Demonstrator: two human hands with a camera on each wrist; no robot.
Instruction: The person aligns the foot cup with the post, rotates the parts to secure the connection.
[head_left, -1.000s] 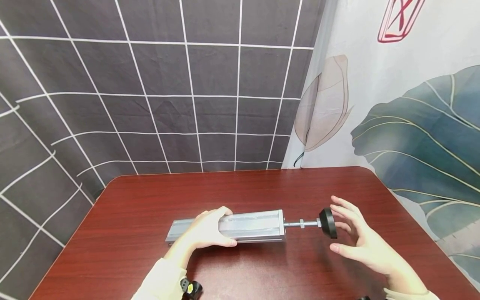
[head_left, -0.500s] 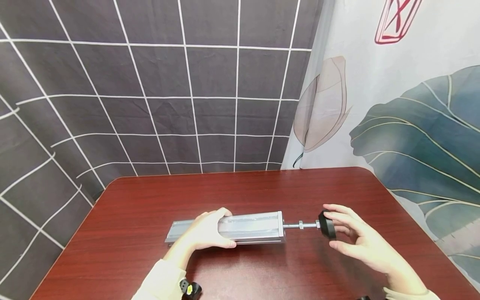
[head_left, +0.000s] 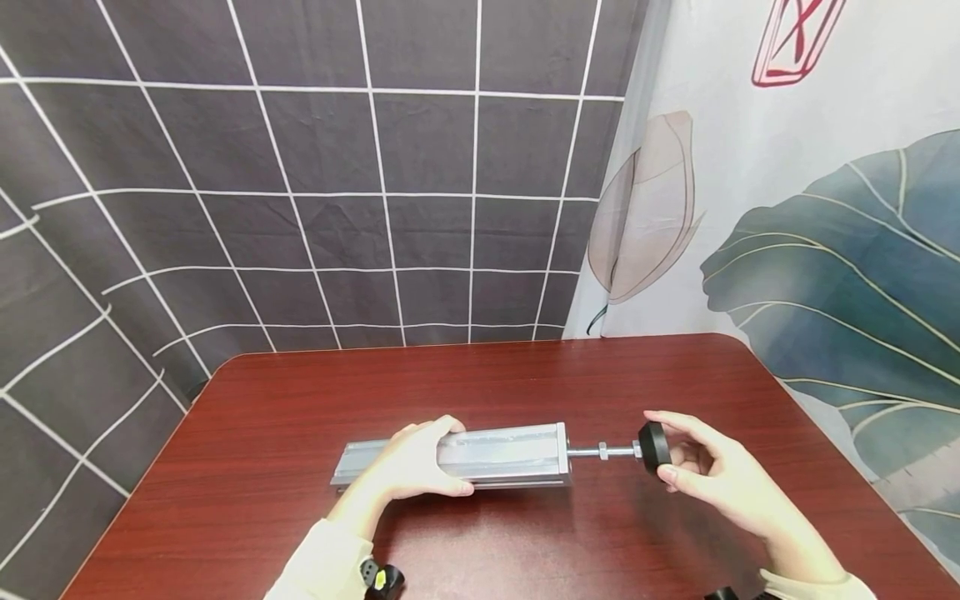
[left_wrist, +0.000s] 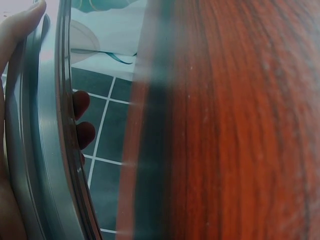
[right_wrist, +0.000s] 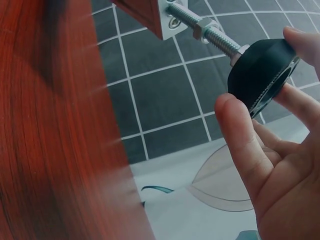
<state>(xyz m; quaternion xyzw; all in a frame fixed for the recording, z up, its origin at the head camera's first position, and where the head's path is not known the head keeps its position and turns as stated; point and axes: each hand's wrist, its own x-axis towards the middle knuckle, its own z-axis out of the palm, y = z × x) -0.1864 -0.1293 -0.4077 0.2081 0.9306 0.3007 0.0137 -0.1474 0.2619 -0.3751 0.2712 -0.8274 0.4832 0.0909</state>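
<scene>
My left hand (head_left: 416, 460) grips a silver aluminium profile (head_left: 510, 450) from above, thumb on the near side. In the left wrist view two fingertips (left_wrist: 85, 134) curl past the far edge of the profile. From its right end plate (right_wrist: 169, 22) a threaded rod (head_left: 621, 451) sticks out, carrying a hex nut (right_wrist: 203, 29). A round black levelling foot (head_left: 655, 447) sits at the rod's tip. My right hand (head_left: 720, 471) pinches this foot by its rim between thumb and fingers; the right wrist view shows its hollow underside partly.
Everything is over a reddish-brown wooden table (head_left: 480, 379). A dark curtain with a white grid (head_left: 427, 233) hangs behind it. On the right a white cloth printed with leaves (head_left: 840, 275) hangs beside the table's edge.
My right hand has moved a little left, and its fingers have closed from a spread pose onto the black levelling foot. The left hand stays on the profile.
</scene>
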